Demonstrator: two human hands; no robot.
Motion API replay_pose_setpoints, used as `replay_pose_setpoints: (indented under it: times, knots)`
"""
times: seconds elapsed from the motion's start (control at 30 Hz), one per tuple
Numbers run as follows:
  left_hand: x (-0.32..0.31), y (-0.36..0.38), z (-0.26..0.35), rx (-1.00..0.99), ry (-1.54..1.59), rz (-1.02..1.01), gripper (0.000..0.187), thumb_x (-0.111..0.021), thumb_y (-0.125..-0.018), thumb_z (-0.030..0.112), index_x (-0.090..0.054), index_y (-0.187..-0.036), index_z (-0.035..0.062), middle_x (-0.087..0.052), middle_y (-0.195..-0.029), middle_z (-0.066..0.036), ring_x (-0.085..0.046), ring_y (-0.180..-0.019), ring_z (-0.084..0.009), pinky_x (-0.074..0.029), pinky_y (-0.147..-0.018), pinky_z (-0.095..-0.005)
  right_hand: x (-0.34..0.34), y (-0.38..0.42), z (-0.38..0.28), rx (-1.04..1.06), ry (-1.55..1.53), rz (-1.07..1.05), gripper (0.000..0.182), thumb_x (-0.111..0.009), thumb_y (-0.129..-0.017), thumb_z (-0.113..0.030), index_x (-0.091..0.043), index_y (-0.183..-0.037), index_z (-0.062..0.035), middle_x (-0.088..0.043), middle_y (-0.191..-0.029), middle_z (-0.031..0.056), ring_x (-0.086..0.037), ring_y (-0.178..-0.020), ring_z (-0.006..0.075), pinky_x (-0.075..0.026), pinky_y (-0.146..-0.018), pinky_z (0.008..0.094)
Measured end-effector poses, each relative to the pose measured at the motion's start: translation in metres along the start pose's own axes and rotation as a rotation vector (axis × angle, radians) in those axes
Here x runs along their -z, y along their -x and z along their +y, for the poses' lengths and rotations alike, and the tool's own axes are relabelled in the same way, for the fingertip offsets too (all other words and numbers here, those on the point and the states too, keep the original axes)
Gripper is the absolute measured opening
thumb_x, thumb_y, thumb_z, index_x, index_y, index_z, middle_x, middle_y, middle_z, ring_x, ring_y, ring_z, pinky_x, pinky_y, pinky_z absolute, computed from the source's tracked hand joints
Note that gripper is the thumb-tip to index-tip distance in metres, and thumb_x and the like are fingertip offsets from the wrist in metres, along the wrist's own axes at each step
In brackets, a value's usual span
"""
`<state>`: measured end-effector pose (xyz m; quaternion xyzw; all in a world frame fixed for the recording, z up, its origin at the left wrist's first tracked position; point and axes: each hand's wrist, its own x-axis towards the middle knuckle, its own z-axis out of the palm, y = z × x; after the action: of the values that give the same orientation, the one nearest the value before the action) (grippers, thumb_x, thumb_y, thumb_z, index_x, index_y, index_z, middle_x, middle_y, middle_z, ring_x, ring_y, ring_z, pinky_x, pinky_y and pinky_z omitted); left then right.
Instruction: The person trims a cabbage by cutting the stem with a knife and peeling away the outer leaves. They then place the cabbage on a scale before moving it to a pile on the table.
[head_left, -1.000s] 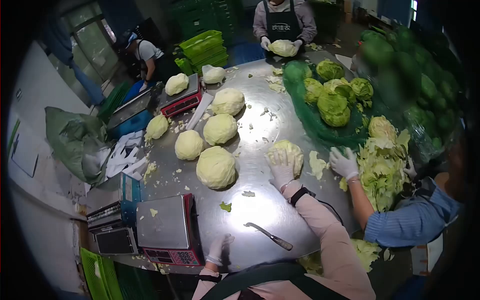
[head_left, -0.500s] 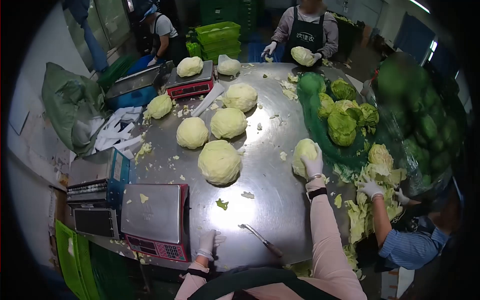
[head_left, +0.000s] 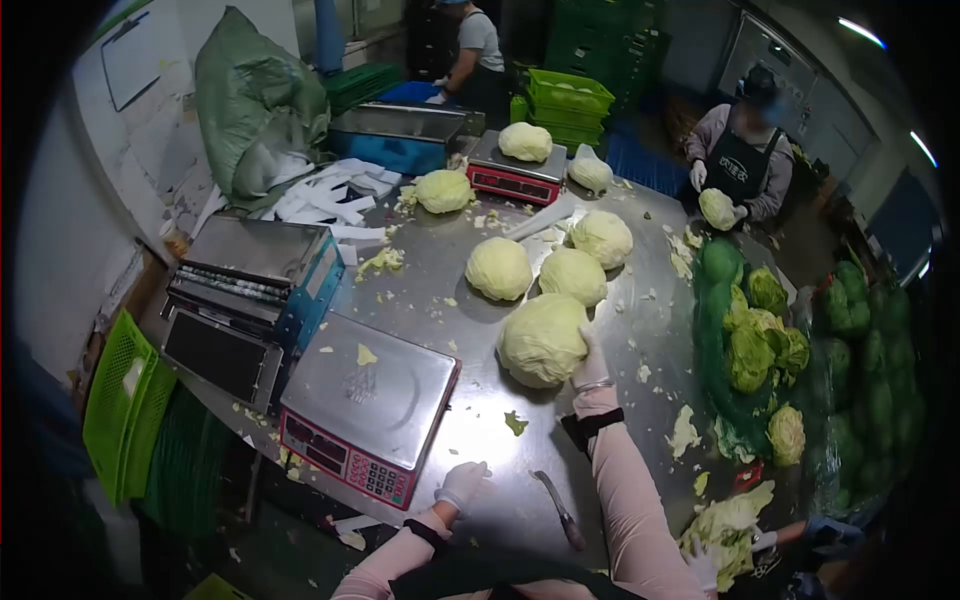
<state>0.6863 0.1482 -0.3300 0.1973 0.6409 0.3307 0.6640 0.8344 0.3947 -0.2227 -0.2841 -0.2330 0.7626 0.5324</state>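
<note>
My gloved right hand (head_left: 592, 362) cups the right side of a large pale cabbage (head_left: 540, 342) on the steel table. Its fingertips are partly hidden against the cabbage. Behind it sit three more pale trimmed cabbages, the nearest one (head_left: 573, 278) almost touching it. My gloved left hand (head_left: 464, 484) is open and holds nothing, low over the table beside the red-edged scale (head_left: 370, 390). A knife (head_left: 560, 512) with a dark handle lies on the table between my forearms. A torn green leaf (head_left: 515, 423) lies in front of the large cabbage.
At the back, a second scale (head_left: 515, 180) bears a cabbage. Greener cabbages (head_left: 750, 360) lie on green netting at the right. A co-worker's gloved hands (head_left: 705, 565) touch loose leaves at lower right. Another person (head_left: 740, 160) holds a cabbage at the back right. Foam strips (head_left: 325, 190) lie at left.
My right hand has moved left from the netting side, where it held a smaller cabbage, to the large one. That smaller cabbage is not seen separately now. The whole view has turned.
</note>
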Motion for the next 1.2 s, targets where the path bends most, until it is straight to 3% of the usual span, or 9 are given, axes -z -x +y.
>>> replay_pose_setpoints:
  times: [0.37,0.43,0.57,0.63,0.7,0.8,0.9,1.03,1.2]
  knots:
    - [0.006,-0.027,-0.031,-0.033,0.013,-0.065,0.036,-0.045,-0.091,0.030,-0.059,-0.096,-0.0029,-0.067,-0.082,-0.015,-0.066,-0.066,-0.0201,-0.051,-0.060,-0.0264,-0.099,-0.152,0.181,0.148,0.099,0.083,0.038,-0.064,-0.079,-0.017,-0.052,-0.112,-0.0028,-0.057,-0.104,0.0100,-0.057,-0.095,0.0228,-0.047,-0.083,0.0353]
    - [0.005,-0.016,-0.018,-0.013,0.060,-0.047,0.039,-0.044,-0.091,0.032,-0.061,-0.094,-0.0034,-0.068,-0.081,-0.014,-0.065,-0.065,-0.0207,-0.050,-0.060,-0.0279,-0.090,-0.170,0.197,0.123,0.111,0.034,0.067,-0.069,-0.074,-0.015,-0.036,-0.129,0.0065,-0.050,-0.118,0.0168,-0.053,-0.105,0.0265,-0.045,-0.087,0.0361]
    - [0.015,-0.049,-0.063,-0.116,-0.186,-0.006,0.037,-0.045,-0.091,0.029,-0.066,-0.086,-0.0016,-0.067,-0.080,-0.012,-0.064,-0.071,-0.0206,-0.050,-0.065,-0.0292,-0.081,-0.171,0.191,-0.060,0.143,0.019,0.042,-0.060,-0.079,-0.010,-0.049,-0.118,0.0030,-0.058,-0.109,0.0146,-0.056,-0.101,0.0234,-0.045,-0.087,0.0343]
    - [0.018,-0.036,-0.050,-0.175,-0.066,-0.007,0.035,-0.047,-0.090,0.027,-0.067,-0.084,-0.0014,-0.067,-0.080,-0.011,-0.063,-0.072,-0.0201,-0.050,-0.066,-0.0298,-0.089,-0.138,0.162,0.173,0.939,0.154,0.044,-0.059,-0.080,-0.012,-0.048,-0.121,0.0024,-0.057,-0.113,0.0159,-0.056,-0.104,0.0232,-0.044,-0.090,0.0320]
    - [0.018,-0.030,-0.040,-0.172,-0.087,-0.055,0.032,-0.047,-0.091,0.024,-0.064,-0.087,-0.0031,-0.066,-0.080,-0.014,-0.065,-0.071,-0.0210,-0.051,-0.064,-0.0297,-0.069,-0.107,0.147,0.394,0.949,-0.098,0.048,-0.060,-0.083,-0.016,-0.046,-0.125,0.0013,-0.056,-0.117,0.0168,-0.056,-0.106,0.0233,-0.043,-0.091,0.0298]
    - [0.011,-0.001,-0.003,-0.057,0.026,-0.055,0.030,-0.044,-0.093,0.024,-0.056,-0.092,-0.0036,-0.065,-0.078,-0.021,-0.066,-0.066,-0.0257,-0.054,-0.055,-0.0295,-0.044,0.005,0.052,0.369,1.043,-0.239,0.045,-0.060,-0.084,-0.031,-0.054,-0.120,-0.0042,-0.062,-0.106,0.0155,-0.060,-0.097,0.0240,-0.046,-0.085,0.0302]
    - [0.013,-0.005,-0.003,-0.023,0.010,-0.078,0.031,-0.045,-0.092,0.026,-0.054,-0.094,-0.0033,-0.065,-0.077,-0.020,-0.066,-0.066,-0.0256,-0.052,-0.052,-0.0288,0.036,0.092,0.003,0.113,1.406,-0.114,0.051,-0.058,-0.086,-0.036,-0.049,-0.124,-0.0038,-0.059,-0.109,0.0196,-0.059,-0.097,0.0257,-0.046,-0.084,0.0329]
    - [0.016,-0.013,-0.006,-0.018,-0.011,-0.113,0.029,-0.045,-0.091,0.026,-0.052,-0.094,-0.0019,-0.065,-0.075,-0.020,-0.066,-0.065,-0.0255,-0.051,-0.048,-0.0277,0.094,0.213,0.014,-0.067,1.871,0.023,0.087,-0.062,-0.069,-0.062,-0.041,-0.130,-0.0034,-0.054,-0.115,0.0208,-0.054,-0.102,0.0350,-0.045,-0.085,0.0412]
    - [0.020,-0.036,-0.019,-0.037,-0.026,-0.080,0.026,-0.042,-0.088,0.025,-0.050,-0.090,0.0009,-0.064,-0.074,-0.020,-0.063,-0.056,-0.0227,-0.045,-0.043,-0.0263,0.079,0.303,0.057,-0.276,2.009,0.331,0.093,-0.076,-0.059,-0.048,-0.037,-0.134,-0.0107,-0.048,-0.123,0.0190,-0.050,-0.111,0.0346,-0.043,-0.089,0.0423]
